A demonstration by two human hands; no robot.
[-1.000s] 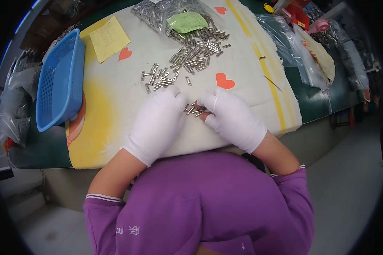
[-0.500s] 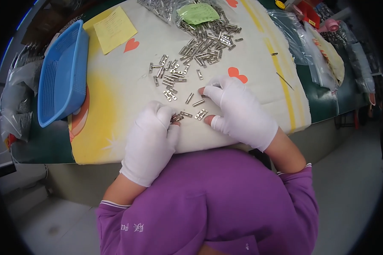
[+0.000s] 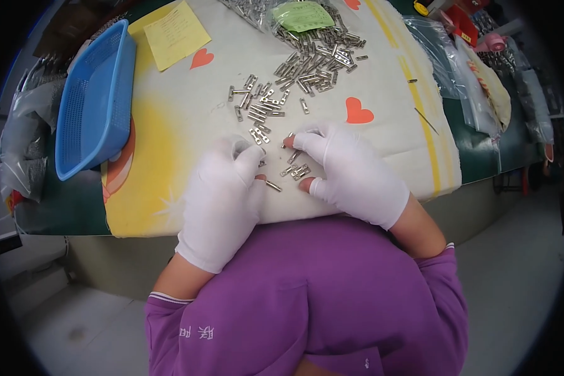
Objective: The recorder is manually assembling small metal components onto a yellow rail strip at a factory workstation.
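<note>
My left hand (image 3: 222, 182), in a white glove with bare fingertips, is closed around small silver metal pieces; one metal piece (image 3: 273, 186) sticks out by the thumb, and the curled fingers hide the rest. Across from it, my right hand (image 3: 344, 166), gloved the same way, has thumb and forefinger apart. Its forefinger reaches a slim metal piece (image 3: 293, 156). Between the hands, a few flat pieces with holes (image 3: 301, 171) lie side by side near the right thumb. Just beyond is a loose group of similar metal pieces (image 3: 260, 109).
A larger heap of metal pieces (image 3: 316, 66) spills from a clear bag with a green label (image 3: 302, 17). A blue basket (image 3: 97, 106) stands at left beside a yellow paper (image 3: 177, 36). On the right lie a thin metal rod (image 3: 426, 120) and plastic bags (image 3: 476, 88). A printed cloth (image 3: 395, 156) covers the worktop.
My right forefinger has drawn a loose piece toward the flat ones. My left fingers have shifted, and a piece now juts out by the thumb. The whole view has shifted slightly.
</note>
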